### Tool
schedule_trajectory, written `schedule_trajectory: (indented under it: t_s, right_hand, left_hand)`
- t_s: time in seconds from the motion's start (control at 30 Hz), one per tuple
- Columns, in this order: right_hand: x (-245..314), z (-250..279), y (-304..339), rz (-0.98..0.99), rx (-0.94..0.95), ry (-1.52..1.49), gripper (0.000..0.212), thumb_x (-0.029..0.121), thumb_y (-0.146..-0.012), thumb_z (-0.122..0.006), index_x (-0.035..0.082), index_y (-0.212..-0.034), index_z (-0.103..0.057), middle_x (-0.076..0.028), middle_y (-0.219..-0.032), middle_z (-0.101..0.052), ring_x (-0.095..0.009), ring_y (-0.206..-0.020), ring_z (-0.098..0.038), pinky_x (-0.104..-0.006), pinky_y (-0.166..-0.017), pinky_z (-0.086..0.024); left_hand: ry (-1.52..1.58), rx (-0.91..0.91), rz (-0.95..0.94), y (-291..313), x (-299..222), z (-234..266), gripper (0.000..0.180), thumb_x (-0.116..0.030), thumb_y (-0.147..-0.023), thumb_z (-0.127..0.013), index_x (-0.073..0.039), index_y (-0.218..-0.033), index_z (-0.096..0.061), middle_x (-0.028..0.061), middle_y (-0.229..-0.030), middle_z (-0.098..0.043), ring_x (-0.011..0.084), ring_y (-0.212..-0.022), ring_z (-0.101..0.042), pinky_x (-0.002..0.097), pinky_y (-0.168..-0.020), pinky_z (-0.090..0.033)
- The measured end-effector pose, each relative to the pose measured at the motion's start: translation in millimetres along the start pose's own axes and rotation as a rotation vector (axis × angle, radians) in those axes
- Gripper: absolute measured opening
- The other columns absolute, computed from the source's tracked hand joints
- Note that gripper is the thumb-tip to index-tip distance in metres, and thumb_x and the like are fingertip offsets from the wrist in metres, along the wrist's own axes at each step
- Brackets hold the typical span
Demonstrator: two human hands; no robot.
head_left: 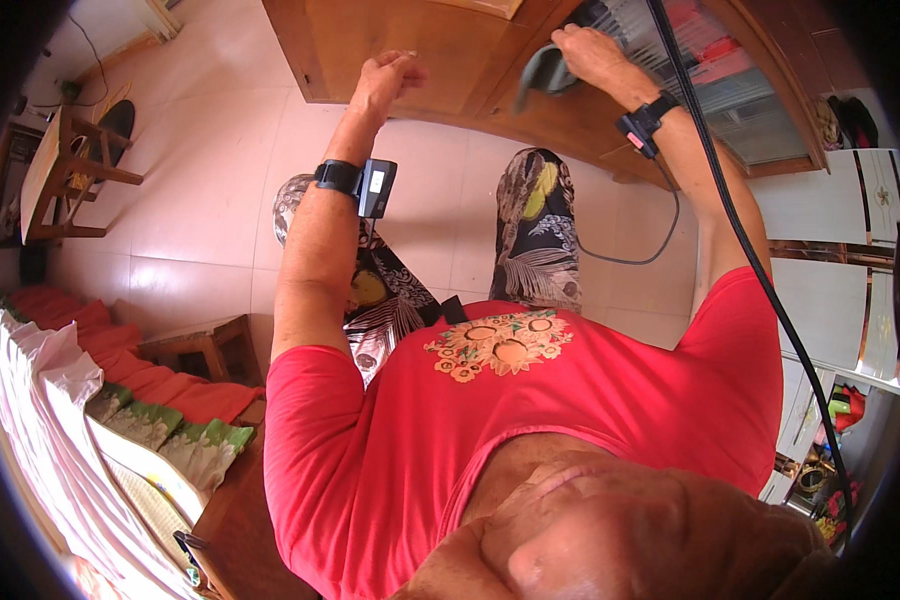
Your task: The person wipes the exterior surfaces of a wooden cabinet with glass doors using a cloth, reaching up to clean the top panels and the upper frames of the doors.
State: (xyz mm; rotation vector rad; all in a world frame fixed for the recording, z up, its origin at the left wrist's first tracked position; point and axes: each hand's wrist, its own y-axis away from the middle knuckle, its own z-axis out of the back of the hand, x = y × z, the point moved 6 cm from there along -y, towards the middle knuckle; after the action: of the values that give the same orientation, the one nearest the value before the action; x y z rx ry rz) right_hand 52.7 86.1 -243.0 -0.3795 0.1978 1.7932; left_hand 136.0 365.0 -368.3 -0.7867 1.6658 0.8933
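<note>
A grey-green cloth [548, 76] hangs from my right hand [592, 55], whose fingers are closed on it. That hand is by the glass door [705, 75] of a brown wooden cabinet [410, 55]. My left hand [390, 76] is raised in front of the cabinet's plain wooden panel, apart from the cloth. Its fingers are curled together and slightly smeared; whatever they may hold is hidden. Each wrist wears a black strap with a small device, the left device [375, 188] larger in view than the right one [637, 134].
A black cable [715, 165] runs down the right side, and a thinner one loops over the tiled floor [450, 200]. A wooden stool [65, 175] stands at left. Below it is a bench with red cloth [120, 345]. White drawers [820, 300] line the right.
</note>
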Motion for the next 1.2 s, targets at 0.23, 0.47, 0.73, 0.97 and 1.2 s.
schedule_trajectory:
  t_s: [0.23, 0.47, 0.73, 0.97, 1.2]
  right_hand:
    - [95, 11, -20, -0.08, 0.283, -0.535, 0.026, 0.013, -0.08, -0.052, 0.002, -0.099, -0.066, -0.023, -0.089, -0.067, -0.037, -0.083, -0.064, -0.0444, -0.074, -0.05]
    - [154, 18, -8, -0.277, 0.301, -1.598, 0.031, 0.023, -0.089, -0.059, -0.003, -0.105, -0.066, -0.007, -0.088, -0.068, -0.015, -0.079, -0.062, -0.0301, -0.074, -0.053]
    - [163, -9, 7, -0.297, 0.034, -1.755, 0.04, 0.034, -0.097, -0.053, 0.0, -0.114, -0.064, -0.003, -0.101, -0.067, -0.011, -0.093, -0.059, -0.0278, -0.084, -0.047]
    - [150, -73, 17, -0.311, -0.048, -1.796, 0.043, 0.04, -0.1, -0.047, 0.001, -0.106, -0.065, 0.001, -0.094, -0.061, -0.009, -0.091, -0.053, -0.0273, -0.079, -0.045]
    - [146, -114, 39, -0.561, 0.159, -2.027, 0.045, 0.042, -0.099, -0.046, 0.006, -0.123, -0.058, -0.009, -0.101, -0.068, -0.017, -0.087, -0.068, -0.0298, -0.08, -0.048]
  left_hand:
    - [-0.137, 0.359, 0.055, 24, 1, -28, 0.053, -0.047, -0.089, -0.061, -0.003, -0.12, -0.059, 0.0128, -0.109, -0.068, 0.0217, -0.099, -0.066, 0.0338, -0.083, -0.049]
    - [-0.113, 0.56, 0.044, 46, 0, -35, 0.081, -0.059, -0.086, -0.06, -0.005, -0.143, -0.039, 0.0151, -0.137, -0.051, 0.0292, -0.124, -0.051, 0.0449, -0.098, -0.045]
    - [0.249, 0.644, 0.151, 46, 13, -49, 0.06, -0.046, -0.089, -0.064, -0.007, -0.133, -0.052, 0.0094, -0.12, -0.063, 0.0197, -0.106, -0.06, 0.0341, -0.094, -0.048]
    - [-0.144, 0.423, 0.066, 29, 23, -45, 0.032, -0.008, -0.087, -0.062, 0.003, -0.117, -0.061, 0.0096, -0.1, -0.068, 0.0188, -0.087, -0.065, 0.0317, -0.078, -0.054]
    - [0.253, -0.255, -0.011, 6, 30, 11, 0.024, -0.012, -0.086, -0.057, 0.0, -0.105, -0.063, 0.0102, -0.094, -0.066, 0.0213, -0.084, -0.063, 0.0339, -0.074, -0.052]
